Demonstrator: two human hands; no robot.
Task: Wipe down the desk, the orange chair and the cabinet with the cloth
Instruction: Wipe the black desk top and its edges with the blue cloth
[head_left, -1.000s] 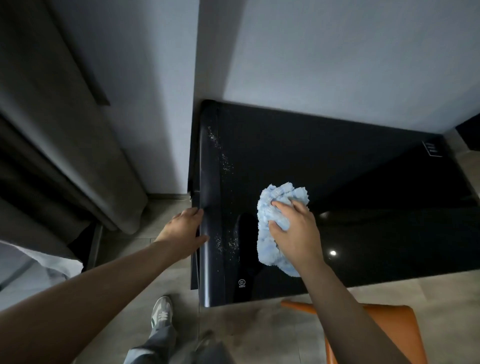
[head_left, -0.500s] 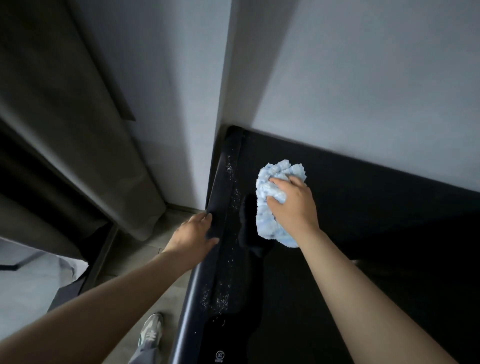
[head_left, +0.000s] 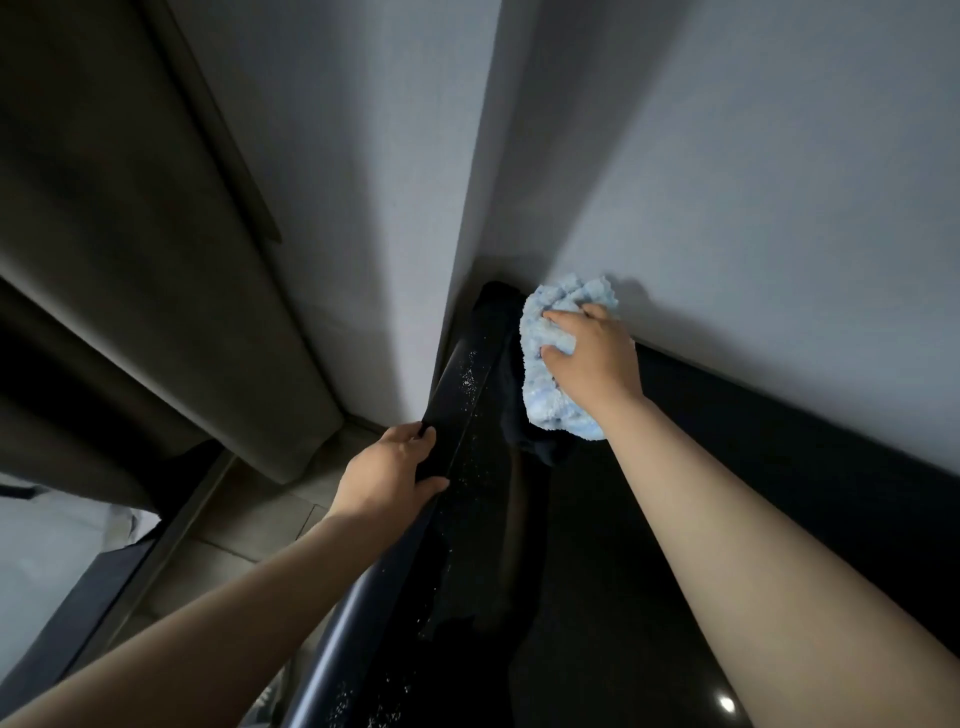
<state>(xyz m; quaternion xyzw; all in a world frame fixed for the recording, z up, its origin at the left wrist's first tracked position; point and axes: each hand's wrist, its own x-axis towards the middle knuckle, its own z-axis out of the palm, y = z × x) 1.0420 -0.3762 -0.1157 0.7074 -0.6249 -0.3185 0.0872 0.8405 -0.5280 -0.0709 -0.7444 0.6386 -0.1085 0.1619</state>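
Blue cloth bunched at far table corner, frame centre; right hand presses it, fingers curled into it. Lower left, left hand grips table edge. Risk: crumbs near edge missed or swept onto floor.

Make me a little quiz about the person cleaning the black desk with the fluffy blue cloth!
1. True or false: the right hand holds the cloth on the desk, right beside the wall.
2. What does the left hand grip? A) the desk B) a cup C) the cloth
3. Fill in: the specks scattered along the desk's left side are ____ in colour.

Key: 1 true; 2 A; 3 white.
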